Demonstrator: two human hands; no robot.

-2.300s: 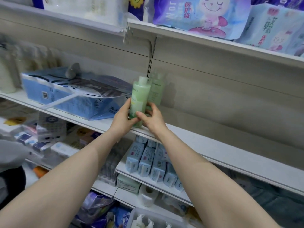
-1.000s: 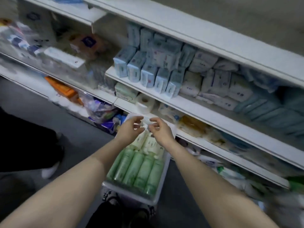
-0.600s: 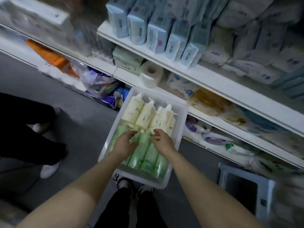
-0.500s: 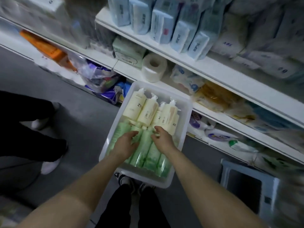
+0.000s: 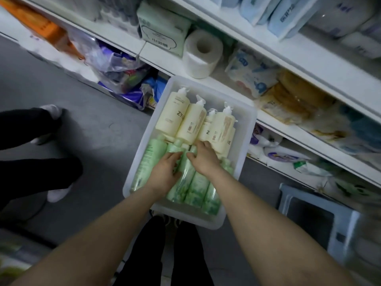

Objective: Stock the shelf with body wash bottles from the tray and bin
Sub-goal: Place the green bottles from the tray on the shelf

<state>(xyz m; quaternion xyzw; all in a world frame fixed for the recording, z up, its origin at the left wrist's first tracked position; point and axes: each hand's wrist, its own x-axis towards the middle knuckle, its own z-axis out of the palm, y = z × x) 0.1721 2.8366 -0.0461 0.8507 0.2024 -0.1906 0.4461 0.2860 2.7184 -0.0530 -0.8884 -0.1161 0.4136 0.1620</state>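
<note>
The translucent plastic bin (image 5: 245, 129) sits on the grey floor (image 5: 99, 124), its far rim against the white shelf (image 5: 274, 120) edge. Smooth green body wash bottles (image 5: 195, 182) lie packed in its near half, cream pump bottles (image 5: 183, 118) beyond. Left hand (image 5: 165, 172) and right hand (image 5: 203, 157) each curl a grip round a green bottle.

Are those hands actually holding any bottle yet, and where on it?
Both hands, left and right, lie on the green bottles near their capped ends; whether either really grips one cannot be told.
</note>
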